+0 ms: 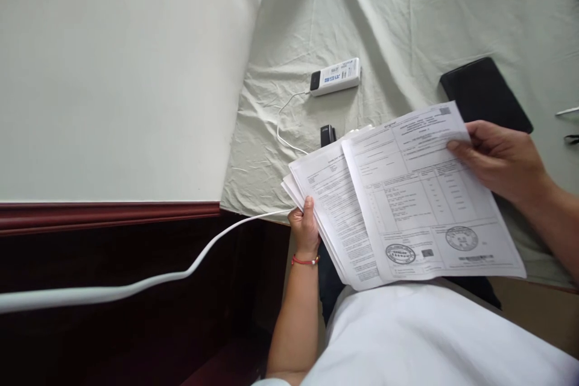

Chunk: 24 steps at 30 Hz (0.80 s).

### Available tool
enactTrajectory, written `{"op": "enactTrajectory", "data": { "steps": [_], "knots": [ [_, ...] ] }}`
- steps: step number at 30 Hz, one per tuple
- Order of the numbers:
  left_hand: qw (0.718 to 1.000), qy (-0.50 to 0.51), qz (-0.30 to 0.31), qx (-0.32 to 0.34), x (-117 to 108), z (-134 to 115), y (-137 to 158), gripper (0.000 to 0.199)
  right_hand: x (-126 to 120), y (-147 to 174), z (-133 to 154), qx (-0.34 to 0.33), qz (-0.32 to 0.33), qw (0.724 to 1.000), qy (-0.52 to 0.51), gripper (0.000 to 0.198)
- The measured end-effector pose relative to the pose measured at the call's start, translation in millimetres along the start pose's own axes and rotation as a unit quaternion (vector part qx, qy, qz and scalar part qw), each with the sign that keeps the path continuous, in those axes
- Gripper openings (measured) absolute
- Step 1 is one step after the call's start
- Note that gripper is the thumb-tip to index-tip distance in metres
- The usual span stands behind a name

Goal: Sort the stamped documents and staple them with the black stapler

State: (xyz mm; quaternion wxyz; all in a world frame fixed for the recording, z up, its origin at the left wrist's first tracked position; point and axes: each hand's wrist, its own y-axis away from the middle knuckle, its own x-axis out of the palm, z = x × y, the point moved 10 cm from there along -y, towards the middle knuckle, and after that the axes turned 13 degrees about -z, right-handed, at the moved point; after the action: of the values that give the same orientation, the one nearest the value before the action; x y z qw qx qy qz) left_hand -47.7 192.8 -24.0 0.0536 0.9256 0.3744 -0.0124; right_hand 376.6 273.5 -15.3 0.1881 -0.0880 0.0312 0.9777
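My left hand (305,229), with a red bracelet at the wrist, grips the left edge of several printed sheets (332,193), its thumb on top. My right hand (506,160) pinches the upper right edge of another printed sheet (420,205) between thumb and fingers. That sheet overlaps the left stack and carries a table and two oval stamps. All the papers are held tilted over the table's near edge, above my lap. Just behind them stands a small black object (327,136), partly covered by the sheets; its kind I cannot make out.
A white power bank (335,77) lies on the pale green cloth (289,42), a white cable (194,268) near it. Behind my right hand is a black flat case (486,93). A white wall (113,72) with dark red trim borders the left side.
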Motion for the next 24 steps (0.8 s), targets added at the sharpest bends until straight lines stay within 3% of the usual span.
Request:
{"op": "enactTrajectory", "data": {
  "steps": [5,12,16,24],
  "knots": [
    [1.000,0.003,0.002,0.001,0,-1,1,0.045,-3,1,8,-0.075,-0.010,0.991,0.113,0.030],
    [1.000,0.009,0.005,0.005,1,-1,1,0.044,1,5,29,-0.166,-0.017,0.968,0.185,0.031],
    [1.000,0.011,0.005,-0.003,1,0,0,0.046,5,8,33,-0.186,-0.004,0.965,0.185,0.032],
    [1.000,0.015,0.008,-0.009,-1,1,0,0.045,-4,8,36,-0.174,-0.053,0.970,0.160,0.027]
  ]
}}
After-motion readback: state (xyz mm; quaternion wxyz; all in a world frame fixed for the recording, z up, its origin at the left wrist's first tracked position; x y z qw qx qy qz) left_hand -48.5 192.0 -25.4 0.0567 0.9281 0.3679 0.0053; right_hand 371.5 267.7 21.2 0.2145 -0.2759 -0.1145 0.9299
